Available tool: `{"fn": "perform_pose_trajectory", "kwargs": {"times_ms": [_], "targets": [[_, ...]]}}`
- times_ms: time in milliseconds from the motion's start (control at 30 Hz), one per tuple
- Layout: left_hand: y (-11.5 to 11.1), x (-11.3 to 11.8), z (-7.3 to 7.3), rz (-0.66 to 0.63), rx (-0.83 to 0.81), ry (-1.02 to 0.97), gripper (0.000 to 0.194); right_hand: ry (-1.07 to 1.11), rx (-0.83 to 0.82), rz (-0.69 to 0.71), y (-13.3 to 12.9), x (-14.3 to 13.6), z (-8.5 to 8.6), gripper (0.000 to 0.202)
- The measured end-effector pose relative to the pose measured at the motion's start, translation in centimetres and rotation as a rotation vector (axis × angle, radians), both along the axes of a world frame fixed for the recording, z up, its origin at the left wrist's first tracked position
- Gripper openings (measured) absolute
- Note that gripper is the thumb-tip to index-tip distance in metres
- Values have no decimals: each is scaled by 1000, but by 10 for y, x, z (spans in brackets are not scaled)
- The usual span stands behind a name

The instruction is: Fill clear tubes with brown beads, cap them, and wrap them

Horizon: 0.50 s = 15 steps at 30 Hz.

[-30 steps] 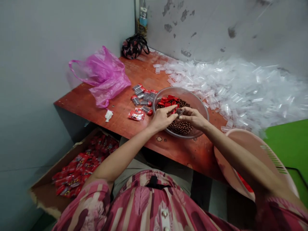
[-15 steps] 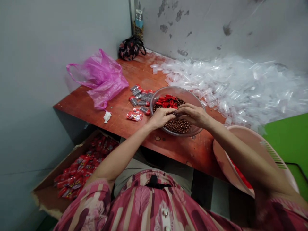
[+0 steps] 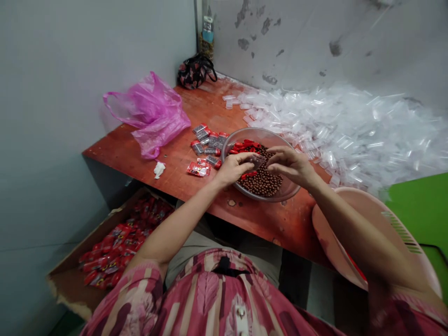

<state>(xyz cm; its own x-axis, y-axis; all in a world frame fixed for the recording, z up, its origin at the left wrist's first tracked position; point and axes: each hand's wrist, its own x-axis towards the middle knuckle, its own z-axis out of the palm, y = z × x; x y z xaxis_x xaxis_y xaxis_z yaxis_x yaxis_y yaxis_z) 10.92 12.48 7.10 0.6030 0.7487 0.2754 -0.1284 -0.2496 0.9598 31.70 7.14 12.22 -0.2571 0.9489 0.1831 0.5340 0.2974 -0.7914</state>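
Note:
A translucent bowl on the red-brown table holds many brown beads and several red caps. Over the bowl, my left hand pinches a small clear container that looks dark inside. My right hand hovers just right of it, fingers apart and curved, with nothing seen between them. Left of the bowl lie several filled containers with red caps and red printed packets.
A heap of clear containers covers the back right. Pink bag, white scrap and dark pouch are on the table. A carton of red packets stands lower left, a pink basket right.
My right hand has come away from my left hand and opened, moving slightly right. The container in my left hand now shows more clearly. The view has shifted a little.

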Motion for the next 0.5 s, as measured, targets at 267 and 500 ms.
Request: {"fn": "perform_pose_trajectory", "kwargs": {"times_ms": [267,500], "targets": [[0,3,-3,36,-17,-53,30,85,-60,-160,2,12,3,33],[2,7,-5,98,-220,-209,32,-458,-13,-162,24,23,-17,20]]}}
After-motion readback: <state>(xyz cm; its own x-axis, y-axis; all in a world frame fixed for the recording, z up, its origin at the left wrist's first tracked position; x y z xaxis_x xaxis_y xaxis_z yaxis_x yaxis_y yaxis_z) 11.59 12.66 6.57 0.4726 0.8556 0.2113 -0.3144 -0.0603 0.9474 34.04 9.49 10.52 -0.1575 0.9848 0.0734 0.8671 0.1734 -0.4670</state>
